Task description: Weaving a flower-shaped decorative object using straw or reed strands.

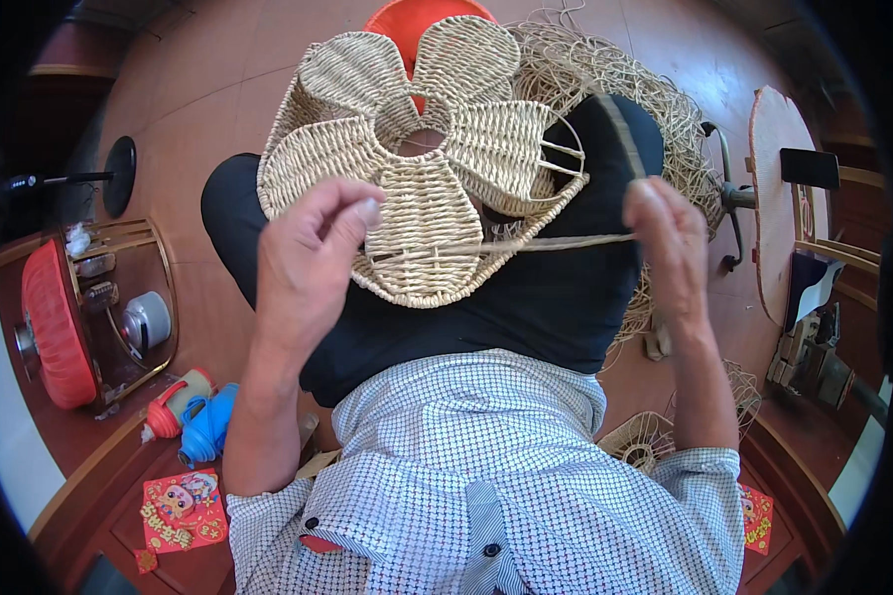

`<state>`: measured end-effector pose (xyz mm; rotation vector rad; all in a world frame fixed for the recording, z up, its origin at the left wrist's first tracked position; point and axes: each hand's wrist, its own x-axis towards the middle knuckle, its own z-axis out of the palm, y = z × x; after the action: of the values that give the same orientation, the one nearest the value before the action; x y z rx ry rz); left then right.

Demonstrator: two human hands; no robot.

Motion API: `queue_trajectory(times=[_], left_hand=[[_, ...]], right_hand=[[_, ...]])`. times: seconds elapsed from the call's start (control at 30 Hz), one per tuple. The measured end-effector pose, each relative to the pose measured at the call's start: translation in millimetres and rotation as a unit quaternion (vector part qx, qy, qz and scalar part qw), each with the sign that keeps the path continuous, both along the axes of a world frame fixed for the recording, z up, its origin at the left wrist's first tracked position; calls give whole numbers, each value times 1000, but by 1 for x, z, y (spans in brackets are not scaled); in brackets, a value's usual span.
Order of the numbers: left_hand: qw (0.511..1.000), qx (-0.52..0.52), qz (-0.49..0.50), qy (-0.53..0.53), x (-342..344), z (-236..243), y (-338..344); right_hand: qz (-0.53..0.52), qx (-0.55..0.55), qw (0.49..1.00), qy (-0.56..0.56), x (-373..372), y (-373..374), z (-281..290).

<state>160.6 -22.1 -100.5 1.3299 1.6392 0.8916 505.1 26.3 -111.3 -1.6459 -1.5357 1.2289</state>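
Note:
A flower-shaped woven straw basket (430, 213) rests on my lap, its petals set round an open central ring. Bare wires (564, 159) show at the outer end of its right petal. My right hand (668, 233) is closed on a straw cord (556, 242), which stretches taut from the lower petal; a blurred length of it also rises above that hand. At the left edge of the lower petal, my left hand (313, 253) is closed, thumb and forefinger pinched together. Whatever lies between those fingertips is too small to make out.
A large tangled heap of straw cord (680, 139) lies on the floor at the far right. Behind the basket is an orange-red round thing (422, 30). Blue (208, 424) and red-lidded bottles (179, 402) stand at left; a round wooden board (776, 198) stands at right.

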Motion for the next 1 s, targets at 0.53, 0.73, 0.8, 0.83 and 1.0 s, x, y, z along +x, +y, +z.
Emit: queue_trajectory(times=[0.53,0.73,0.8,0.83,1.0], left_hand=[[936,161,-183,254,39,-19,-19],[947,138,-155,245,68,-31,-16],[952,99,-147,251,71,-30,-16],[955,60,-138,256,73,-29,-15],[951,50,-127,279,84,-32,-12]], right_hand=[[-94,-137,975,149,44,-24,-34],[-125,-125,961,214,39,-20,-29],[-154,-122,948,250,34,-13,-25],[-135,-113,950,259,31,-8,-24],[-126,-47,965,223,14,14,-13]])
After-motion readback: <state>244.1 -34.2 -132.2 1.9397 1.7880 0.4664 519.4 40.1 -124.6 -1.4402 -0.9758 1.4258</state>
